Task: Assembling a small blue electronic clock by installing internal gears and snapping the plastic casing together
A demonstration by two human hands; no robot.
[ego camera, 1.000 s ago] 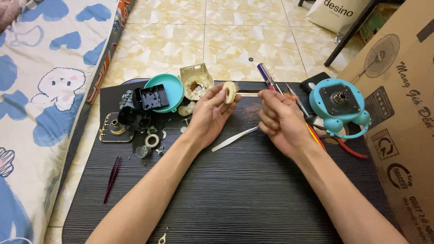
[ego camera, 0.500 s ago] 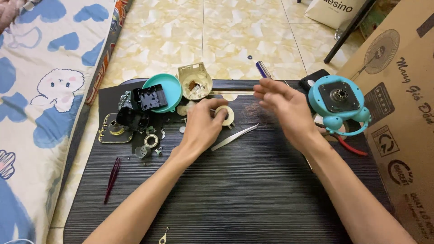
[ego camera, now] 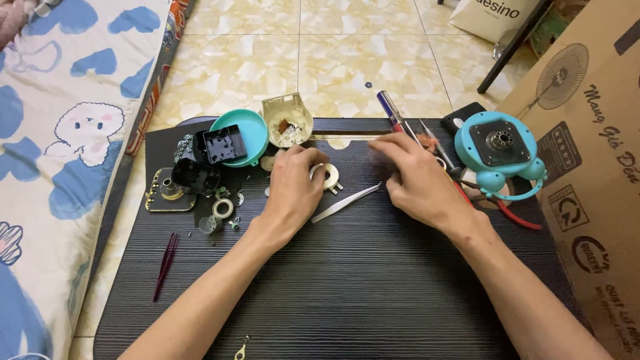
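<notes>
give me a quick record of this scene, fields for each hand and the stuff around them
surface: black table
left hand: fingers resting on a cream ring part
right hand: empty, fingers blurred, beside white tweezers
left side: teal cover, cream housing, red tweezers
right side: teal motor base, screwdrivers, cardboard box

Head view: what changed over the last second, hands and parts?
The left hand brought the small cream ring-shaped part down from the far edge onto the black ridged table and still holds it there. The right hand swung left, fingers now blurred near the white tweezers; what it grips is unclear. The teal round housing and maroon tweezers stayed put.
</notes>
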